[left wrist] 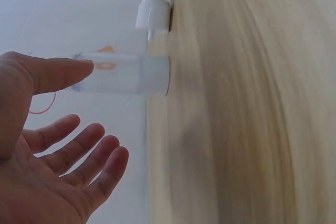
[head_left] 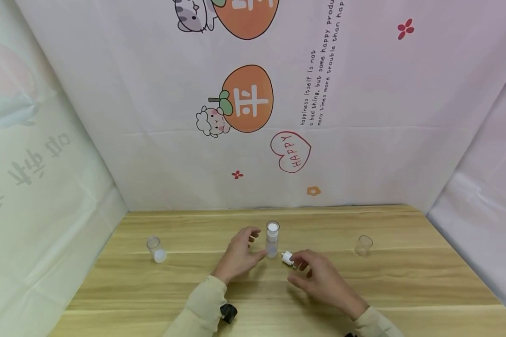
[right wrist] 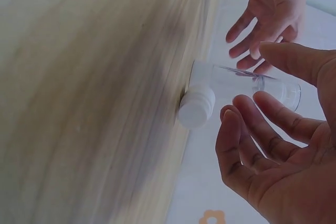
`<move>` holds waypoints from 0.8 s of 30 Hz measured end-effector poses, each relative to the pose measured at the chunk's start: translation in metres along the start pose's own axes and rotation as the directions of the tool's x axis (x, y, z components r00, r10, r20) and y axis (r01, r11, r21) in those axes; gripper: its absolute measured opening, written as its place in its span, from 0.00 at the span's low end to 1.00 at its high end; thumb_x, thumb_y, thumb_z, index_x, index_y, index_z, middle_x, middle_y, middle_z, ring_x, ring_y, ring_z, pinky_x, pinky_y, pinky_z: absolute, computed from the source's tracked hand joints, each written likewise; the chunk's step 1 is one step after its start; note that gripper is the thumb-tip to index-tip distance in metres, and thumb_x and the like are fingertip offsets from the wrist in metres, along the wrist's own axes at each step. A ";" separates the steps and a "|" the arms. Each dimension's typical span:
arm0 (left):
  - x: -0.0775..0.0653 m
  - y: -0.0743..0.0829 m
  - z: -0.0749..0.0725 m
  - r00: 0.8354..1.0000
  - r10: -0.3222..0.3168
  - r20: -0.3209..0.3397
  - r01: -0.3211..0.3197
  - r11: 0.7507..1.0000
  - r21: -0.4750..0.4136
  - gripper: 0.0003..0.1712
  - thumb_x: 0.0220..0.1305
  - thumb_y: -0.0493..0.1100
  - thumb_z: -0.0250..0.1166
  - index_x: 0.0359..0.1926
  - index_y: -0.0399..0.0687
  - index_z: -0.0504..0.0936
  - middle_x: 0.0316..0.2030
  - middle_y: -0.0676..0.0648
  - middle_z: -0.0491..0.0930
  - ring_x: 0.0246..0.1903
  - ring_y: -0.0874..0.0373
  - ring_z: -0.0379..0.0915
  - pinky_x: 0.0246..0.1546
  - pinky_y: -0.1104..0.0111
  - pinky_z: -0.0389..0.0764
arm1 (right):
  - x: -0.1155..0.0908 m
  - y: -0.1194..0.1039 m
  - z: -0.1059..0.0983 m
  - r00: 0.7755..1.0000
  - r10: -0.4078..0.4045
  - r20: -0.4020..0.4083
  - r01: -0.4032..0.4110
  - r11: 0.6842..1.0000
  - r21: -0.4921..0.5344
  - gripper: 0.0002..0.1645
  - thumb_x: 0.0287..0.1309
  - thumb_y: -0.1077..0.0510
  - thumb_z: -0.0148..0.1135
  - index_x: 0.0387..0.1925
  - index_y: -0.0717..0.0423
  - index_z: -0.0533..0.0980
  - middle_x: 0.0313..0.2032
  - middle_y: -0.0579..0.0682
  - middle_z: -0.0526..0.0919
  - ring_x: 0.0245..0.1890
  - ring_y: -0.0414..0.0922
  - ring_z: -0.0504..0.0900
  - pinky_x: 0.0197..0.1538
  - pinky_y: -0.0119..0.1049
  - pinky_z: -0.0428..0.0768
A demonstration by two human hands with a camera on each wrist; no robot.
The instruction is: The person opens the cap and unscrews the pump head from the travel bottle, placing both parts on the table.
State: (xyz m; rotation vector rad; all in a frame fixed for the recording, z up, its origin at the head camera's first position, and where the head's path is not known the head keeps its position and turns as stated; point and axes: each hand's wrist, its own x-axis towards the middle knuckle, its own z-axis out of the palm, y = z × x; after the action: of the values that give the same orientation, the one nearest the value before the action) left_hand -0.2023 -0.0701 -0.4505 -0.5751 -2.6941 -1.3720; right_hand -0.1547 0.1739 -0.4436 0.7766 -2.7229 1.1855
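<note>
A clear, slim cylindrical bottle (head_left: 272, 245) with white parts inside stands upright near the middle of the table. My left hand (head_left: 241, 255) is just left of it, fingers loosely bent and thumb pointing toward its side; in the left wrist view the palm holds nothing. To the bottle's right lies a small white pump head (head_left: 287, 258), on its side. Close by is my right hand (head_left: 320, 279), its fingers relaxed and slightly curved. The right wrist view shows no object in that hand, with the white pump head (right wrist: 196, 109) beyond the fingertips.
On the left of the wooden table (head_left: 152, 299) rests a clear container (head_left: 153, 243) with a white part at its lower end. A clear empty-looking cap (head_left: 364, 245) sits at the right. Printed cloth (head_left: 173, 154) walls the back and both sides.
</note>
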 end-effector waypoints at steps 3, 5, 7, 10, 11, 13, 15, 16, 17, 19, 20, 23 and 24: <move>0.003 0.000 0.005 1.000 -0.026 0.010 0.026 0.998 -0.050 0.33 0.63 0.41 0.73 0.65 0.35 0.72 0.57 0.35 0.76 0.54 0.41 0.74 0.54 0.51 0.77 | -0.001 0.000 0.000 1.000 0.013 0.015 -0.013 1.000 0.020 0.22 0.54 0.59 0.77 0.48 0.62 0.79 0.38 0.51 0.82 0.37 0.51 0.81 0.36 0.35 0.83; 0.005 -0.001 0.009 0.999 -0.044 0.014 0.044 0.996 -0.073 0.34 0.62 0.42 0.73 0.65 0.35 0.72 0.57 0.35 0.76 0.54 0.41 0.74 0.54 0.51 0.77 | -0.001 0.001 0.000 1.000 0.018 0.024 -0.019 0.999 0.036 0.22 0.55 0.58 0.76 0.48 0.61 0.79 0.38 0.51 0.82 0.37 0.49 0.81 0.36 0.36 0.83; 0.007 -0.002 0.012 0.998 -0.058 0.014 0.059 0.994 -0.093 0.34 0.62 0.42 0.74 0.65 0.36 0.72 0.57 0.36 0.76 0.55 0.42 0.74 0.55 0.52 0.76 | -0.002 0.001 -0.001 0.999 0.023 0.035 -0.025 0.998 0.054 0.21 0.56 0.57 0.76 0.47 0.61 0.79 0.39 0.51 0.82 0.37 0.48 0.81 0.37 0.36 0.83; 0.010 -0.004 0.018 0.997 -0.072 0.010 0.073 0.991 -0.111 0.33 0.60 0.42 0.74 0.64 0.38 0.73 0.57 0.38 0.77 0.55 0.44 0.74 0.56 0.53 0.76 | -0.003 0.001 -0.001 0.998 0.025 0.050 -0.030 0.996 0.084 0.21 0.57 0.55 0.76 0.47 0.62 0.79 0.39 0.52 0.82 0.38 0.48 0.80 0.37 0.37 0.83; 0.011 -0.004 0.019 0.997 -0.071 0.006 0.071 0.991 -0.116 0.33 0.60 0.42 0.75 0.63 0.38 0.73 0.56 0.39 0.77 0.54 0.44 0.74 0.55 0.54 0.77 | -0.003 0.001 -0.001 0.998 0.026 0.055 -0.031 0.995 0.094 0.22 0.57 0.55 0.75 0.47 0.62 0.79 0.40 0.52 0.82 0.38 0.48 0.81 0.37 0.37 0.83; 0.013 -0.004 0.022 0.998 -0.065 -0.002 0.064 0.991 -0.120 0.32 0.59 0.41 0.75 0.62 0.37 0.74 0.54 0.41 0.78 0.54 0.45 0.75 0.55 0.54 0.77 | -0.003 0.000 -0.002 0.998 0.025 0.062 -0.032 0.993 0.110 0.22 0.57 0.54 0.75 0.48 0.62 0.78 0.40 0.53 0.82 0.38 0.49 0.81 0.37 0.37 0.83; 0.014 -0.004 0.024 0.998 -0.064 -0.008 0.062 0.990 -0.129 0.31 0.58 0.40 0.76 0.60 0.38 0.75 0.53 0.43 0.78 0.53 0.46 0.75 0.53 0.55 0.78 | -0.004 0.000 -0.002 0.998 0.020 0.067 -0.028 0.992 0.125 0.23 0.58 0.54 0.75 0.48 0.63 0.78 0.40 0.53 0.82 0.38 0.49 0.81 0.37 0.37 0.83; 0.015 -0.004 0.025 0.998 -0.063 -0.010 0.061 0.989 -0.131 0.31 0.58 0.40 0.76 0.60 0.38 0.75 0.52 0.43 0.79 0.52 0.47 0.75 0.53 0.55 0.78 | -0.004 0.000 -0.002 0.997 0.019 0.069 -0.028 0.991 0.132 0.23 0.58 0.54 0.75 0.49 0.63 0.78 0.41 0.54 0.82 0.38 0.49 0.81 0.37 0.37 0.83; 0.015 -0.004 0.026 0.998 -0.064 -0.011 0.061 0.989 -0.138 0.30 0.58 0.40 0.75 0.59 0.38 0.75 0.52 0.43 0.79 0.52 0.47 0.76 0.53 0.55 0.78 | -0.004 0.000 -0.002 0.997 0.015 0.070 -0.025 0.990 0.140 0.23 0.58 0.54 0.75 0.49 0.64 0.77 0.41 0.54 0.82 0.38 0.50 0.81 0.37 0.37 0.83; 0.016 -0.004 0.028 0.997 -0.070 -0.014 0.068 0.988 -0.140 0.29 0.59 0.40 0.75 0.59 0.38 0.75 0.51 0.43 0.79 0.51 0.48 0.76 0.52 0.56 0.78 | -0.004 0.000 -0.003 0.997 0.008 0.074 -0.019 0.988 0.153 0.24 0.59 0.54 0.74 0.50 0.64 0.77 0.41 0.55 0.82 0.38 0.50 0.81 0.37 0.37 0.83; 0.017 -0.004 0.029 0.997 -0.075 -0.016 0.072 0.987 -0.142 0.28 0.59 0.40 0.75 0.58 0.39 0.76 0.51 0.44 0.79 0.51 0.49 0.76 0.52 0.56 0.78 | -0.004 0.000 -0.003 0.997 0.006 0.077 -0.018 0.986 0.163 0.24 0.59 0.54 0.74 0.50 0.64 0.76 0.41 0.55 0.82 0.38 0.50 0.81 0.37 0.37 0.83; 0.018 -0.005 0.031 0.995 -0.093 -0.023 0.089 0.986 -0.142 0.27 0.60 0.41 0.74 0.58 0.40 0.76 0.50 0.45 0.80 0.49 0.50 0.77 0.51 0.56 0.79 | -0.004 0.000 -0.003 0.996 0.003 0.090 -0.020 0.982 0.187 0.24 0.60 0.53 0.74 0.50 0.64 0.76 0.42 0.56 0.81 0.39 0.51 0.81 0.37 0.36 0.82; 0.019 -0.005 0.032 0.995 -0.096 -0.026 0.092 0.986 -0.142 0.26 0.60 0.41 0.74 0.57 0.40 0.76 0.50 0.44 0.80 0.49 0.50 0.77 0.51 0.56 0.79 | -0.005 0.000 -0.003 0.995 0.004 0.095 -0.022 0.981 0.192 0.24 0.60 0.53 0.73 0.51 0.64 0.76 0.42 0.56 0.81 0.39 0.52 0.81 0.37 0.36 0.82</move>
State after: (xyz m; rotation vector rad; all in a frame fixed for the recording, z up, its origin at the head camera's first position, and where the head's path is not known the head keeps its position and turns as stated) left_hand -0.2181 -0.0420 -0.4690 -0.4357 -2.6456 -1.5912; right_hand -0.1509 0.1775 -0.4427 0.8580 -2.7188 1.4697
